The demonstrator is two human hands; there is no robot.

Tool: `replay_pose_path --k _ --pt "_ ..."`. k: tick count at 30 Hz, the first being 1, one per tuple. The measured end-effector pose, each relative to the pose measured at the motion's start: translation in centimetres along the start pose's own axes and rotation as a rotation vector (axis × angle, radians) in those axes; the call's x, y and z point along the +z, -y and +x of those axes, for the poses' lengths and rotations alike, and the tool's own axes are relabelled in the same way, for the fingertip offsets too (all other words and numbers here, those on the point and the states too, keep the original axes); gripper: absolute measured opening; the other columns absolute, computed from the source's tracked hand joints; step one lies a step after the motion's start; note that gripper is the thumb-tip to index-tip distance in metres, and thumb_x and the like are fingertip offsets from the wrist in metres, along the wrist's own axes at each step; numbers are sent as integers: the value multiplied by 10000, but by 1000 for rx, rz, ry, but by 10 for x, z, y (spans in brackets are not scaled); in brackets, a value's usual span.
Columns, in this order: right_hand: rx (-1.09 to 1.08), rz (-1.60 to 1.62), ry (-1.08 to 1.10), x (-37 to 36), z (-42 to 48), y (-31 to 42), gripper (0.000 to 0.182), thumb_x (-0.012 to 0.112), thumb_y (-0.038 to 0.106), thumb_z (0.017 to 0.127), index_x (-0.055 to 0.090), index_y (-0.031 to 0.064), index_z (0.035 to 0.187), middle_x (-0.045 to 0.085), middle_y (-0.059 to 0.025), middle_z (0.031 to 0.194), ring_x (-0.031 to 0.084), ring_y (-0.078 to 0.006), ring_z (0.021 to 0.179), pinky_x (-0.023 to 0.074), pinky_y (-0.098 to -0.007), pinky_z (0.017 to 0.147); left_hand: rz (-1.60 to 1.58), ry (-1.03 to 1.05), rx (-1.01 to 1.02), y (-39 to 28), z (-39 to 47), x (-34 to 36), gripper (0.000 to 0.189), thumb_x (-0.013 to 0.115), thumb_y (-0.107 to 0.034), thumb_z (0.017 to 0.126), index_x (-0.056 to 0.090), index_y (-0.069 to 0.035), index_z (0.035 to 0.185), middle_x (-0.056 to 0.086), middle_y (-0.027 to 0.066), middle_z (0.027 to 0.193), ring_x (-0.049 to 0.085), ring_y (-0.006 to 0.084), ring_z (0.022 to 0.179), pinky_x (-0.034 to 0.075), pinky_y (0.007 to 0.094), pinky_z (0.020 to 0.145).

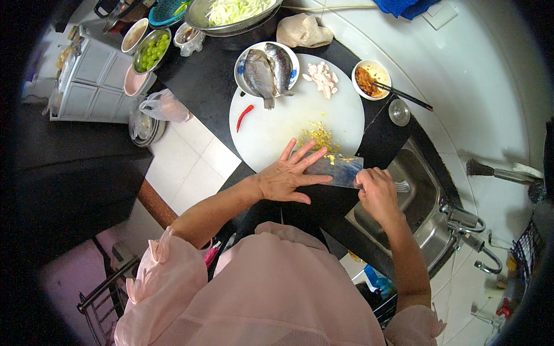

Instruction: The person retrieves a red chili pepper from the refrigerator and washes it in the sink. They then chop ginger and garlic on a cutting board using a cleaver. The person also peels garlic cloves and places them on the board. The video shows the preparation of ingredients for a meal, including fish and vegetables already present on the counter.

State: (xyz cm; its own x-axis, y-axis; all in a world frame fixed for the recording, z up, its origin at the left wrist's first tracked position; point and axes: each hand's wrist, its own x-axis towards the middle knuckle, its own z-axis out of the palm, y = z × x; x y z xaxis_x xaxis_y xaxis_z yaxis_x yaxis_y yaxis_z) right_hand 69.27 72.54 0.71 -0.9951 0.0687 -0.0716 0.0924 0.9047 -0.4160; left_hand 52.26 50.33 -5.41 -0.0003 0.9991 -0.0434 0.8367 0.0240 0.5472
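Note:
My right hand point(377, 190) grips the handle of a cleaver point(339, 171), whose broad blade lies over the near edge of a round white cutting board point(277, 134). Spread across the blade's left part is my left hand point(298, 175), its fingers apart. Bits of chopped yellow ginger point(320, 135) lie just beyond the blade, and a few cling to it. A red chili point(244, 118) rests on the board's left side. Pale peeled garlic cloves point(321, 79) are heaped at the far right. Two whole fish point(262, 73) lie in a blue-patterned bowl point(239, 81) overlapping the board's far edge.
Right of the board stand a white bowl point(362, 91) with brown food and chopsticks point(409, 98), and a small glass point(399, 112). A steel sink point(409, 168) with a faucet point(469, 231) lies near my right arm. Farther off are a colander point(201, 19) of shredded vegetable and green grapes point(153, 49).

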Motion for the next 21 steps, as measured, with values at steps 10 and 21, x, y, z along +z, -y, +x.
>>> replay_pose_path --k 10,21 --pt "-137 21 -29 6 5 -11 259 641 -46 615 495 93 778 557 -39 730 548 -250 738 391 -382 682 20 -119 -147 36 25 8 731 379 -765 809 338 -401 1441 50 110 1583 -11 383 1446 -32 648 1100" --pt "-283 -24 -53 8 18 -4 242 659 -20 602 507 108 740 555 -32 708 537 -222 695 385 -355 671 75 -53 27 28 48 6 748 414 -756 803 331 -386 1448 50 113 1583 4 399 1442 -28 684 1076"
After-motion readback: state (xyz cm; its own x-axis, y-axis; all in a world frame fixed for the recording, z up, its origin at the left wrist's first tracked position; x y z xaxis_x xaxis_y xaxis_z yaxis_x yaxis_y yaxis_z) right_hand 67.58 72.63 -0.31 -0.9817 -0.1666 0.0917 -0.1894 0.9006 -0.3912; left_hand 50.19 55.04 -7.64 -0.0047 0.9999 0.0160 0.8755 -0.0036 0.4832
